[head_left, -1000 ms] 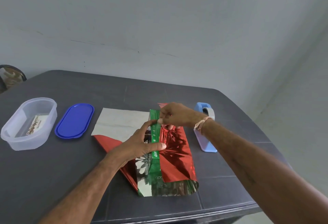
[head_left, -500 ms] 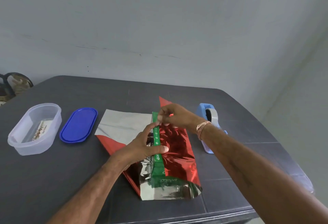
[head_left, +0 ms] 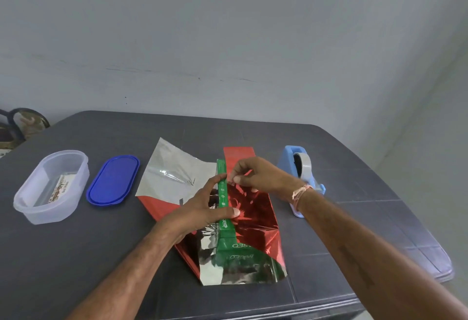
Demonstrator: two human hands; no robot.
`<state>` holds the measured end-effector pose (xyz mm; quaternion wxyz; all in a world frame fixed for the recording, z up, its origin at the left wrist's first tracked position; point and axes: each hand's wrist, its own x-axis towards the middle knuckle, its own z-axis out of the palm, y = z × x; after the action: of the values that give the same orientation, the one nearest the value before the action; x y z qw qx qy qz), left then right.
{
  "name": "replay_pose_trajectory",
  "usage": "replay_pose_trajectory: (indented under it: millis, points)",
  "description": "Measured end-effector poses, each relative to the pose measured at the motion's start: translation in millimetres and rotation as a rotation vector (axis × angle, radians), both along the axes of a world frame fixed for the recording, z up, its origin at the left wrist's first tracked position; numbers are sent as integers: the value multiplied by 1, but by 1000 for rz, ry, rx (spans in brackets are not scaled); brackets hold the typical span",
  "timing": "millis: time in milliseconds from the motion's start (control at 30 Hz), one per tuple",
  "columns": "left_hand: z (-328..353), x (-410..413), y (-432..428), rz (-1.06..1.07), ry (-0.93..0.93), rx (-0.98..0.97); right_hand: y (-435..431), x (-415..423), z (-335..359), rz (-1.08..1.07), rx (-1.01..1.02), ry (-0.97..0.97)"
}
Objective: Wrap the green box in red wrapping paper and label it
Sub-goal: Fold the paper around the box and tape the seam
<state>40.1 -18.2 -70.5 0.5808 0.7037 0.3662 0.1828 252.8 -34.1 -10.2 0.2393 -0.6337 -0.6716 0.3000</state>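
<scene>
The right hand [head_left: 255, 177] has its fingers [head_left: 237, 179] pinched on the edge of the red wrapping paper [head_left: 255, 221], which comes over the green box [head_left: 223, 194] from 3 o'clock. The left hand [head_left: 200, 208] grips the box, thumb pressed across its top. The box lies mid-table [head_left: 63, 256], running 12 to 6 o'clock on the sheet's silver side. Best to pull the flap taut and square before taping, since foil probably creases easily. A tape dispenser [head_left: 301, 175] stands at 2 o'clock, with a blue lid [head_left: 112, 180] and a clear container [head_left: 38, 215] at 9 o'clock.
</scene>
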Motion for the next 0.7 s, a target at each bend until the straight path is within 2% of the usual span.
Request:
replay_pose_trajectory:
  millis: [200, 367, 700]
  points:
    - [-2, 1, 8, -40, -2, 28, 1, 0, 0, 47, -41, 72]
    - [3, 3, 19, -82, 93, 91, 2, 6, -4, 59, -57, 108]
    - [4, 3, 24, -88, 158, 84, 5, 3, -5, 56, -47, 79]
